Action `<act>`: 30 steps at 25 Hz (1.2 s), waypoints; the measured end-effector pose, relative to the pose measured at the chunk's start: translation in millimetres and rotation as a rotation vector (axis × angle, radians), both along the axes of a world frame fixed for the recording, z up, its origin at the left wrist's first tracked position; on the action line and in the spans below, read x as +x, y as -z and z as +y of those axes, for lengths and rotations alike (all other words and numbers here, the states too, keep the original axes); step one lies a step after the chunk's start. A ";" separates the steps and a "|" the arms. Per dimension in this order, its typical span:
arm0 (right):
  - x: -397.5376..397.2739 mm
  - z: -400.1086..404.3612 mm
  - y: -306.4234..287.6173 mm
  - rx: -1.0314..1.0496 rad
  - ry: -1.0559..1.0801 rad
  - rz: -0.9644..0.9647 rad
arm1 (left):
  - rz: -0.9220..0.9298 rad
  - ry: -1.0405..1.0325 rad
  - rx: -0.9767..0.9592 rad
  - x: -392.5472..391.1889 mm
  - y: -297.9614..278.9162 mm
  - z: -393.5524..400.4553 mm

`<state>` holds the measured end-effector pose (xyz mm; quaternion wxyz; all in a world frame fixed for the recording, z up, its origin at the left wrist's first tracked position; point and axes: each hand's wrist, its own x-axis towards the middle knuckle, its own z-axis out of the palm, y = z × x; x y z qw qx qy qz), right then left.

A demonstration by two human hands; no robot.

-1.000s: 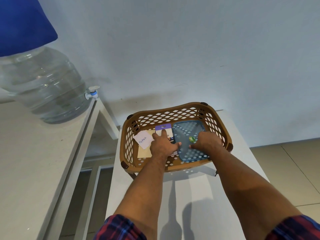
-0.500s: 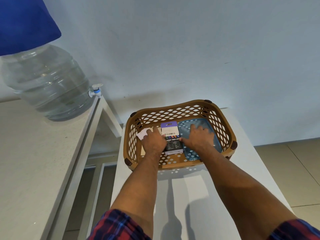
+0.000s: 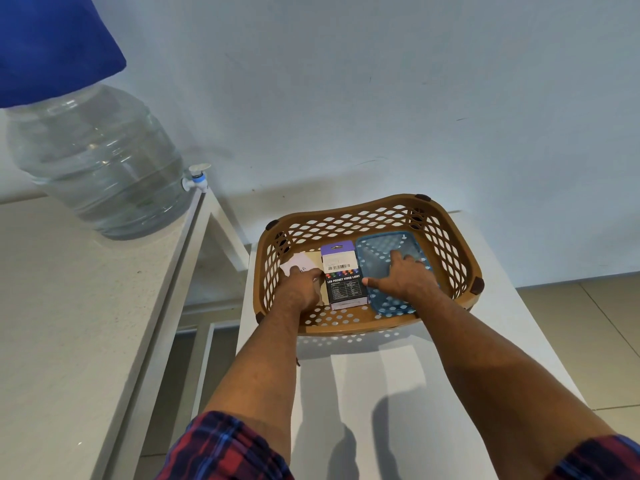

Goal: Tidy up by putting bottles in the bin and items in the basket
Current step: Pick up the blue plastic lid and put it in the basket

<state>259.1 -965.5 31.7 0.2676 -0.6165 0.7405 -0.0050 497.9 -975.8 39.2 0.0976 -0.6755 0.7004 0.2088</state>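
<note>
Both hands have spread apart: left hand [image 3: 300, 289] apparently flat on papers [image 3: 300, 263], right hand [image 3: 403, 277] open-fingered on blue pouch [image 3: 382, 247]; box [image 3: 344, 275] already in basket [image 3: 363, 322]; bottles unseen.

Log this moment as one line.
left hand: on papers | right hand: flat on blue pouch | box: between them | all in basket

We see the brown lattice basket [image 3: 367, 216] holding a video light box [image 3: 343, 275] lying flat between paper cards [image 3: 304, 263] and a blue pouch [image 3: 381, 251].
</note>
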 end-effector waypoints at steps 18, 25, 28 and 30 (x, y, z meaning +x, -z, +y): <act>68.4 1.2 -2.8 0.029 -0.480 0.162 | 0.431 -0.428 -0.287 7.0 12.0 -18.4; 69.3 -0.1 -4.5 0.039 -0.472 0.169 | 0.491 -0.566 -0.303 7.0 5.5 -24.2; 66.5 0.1 -7.2 0.027 -0.496 0.182 | 0.366 -0.487 -0.264 12.4 2.0 -24.1; 63.2 -0.1 -7.5 0.016 -0.520 0.196 | 0.274 -0.398 -0.239 14.5 -0.8 -23.4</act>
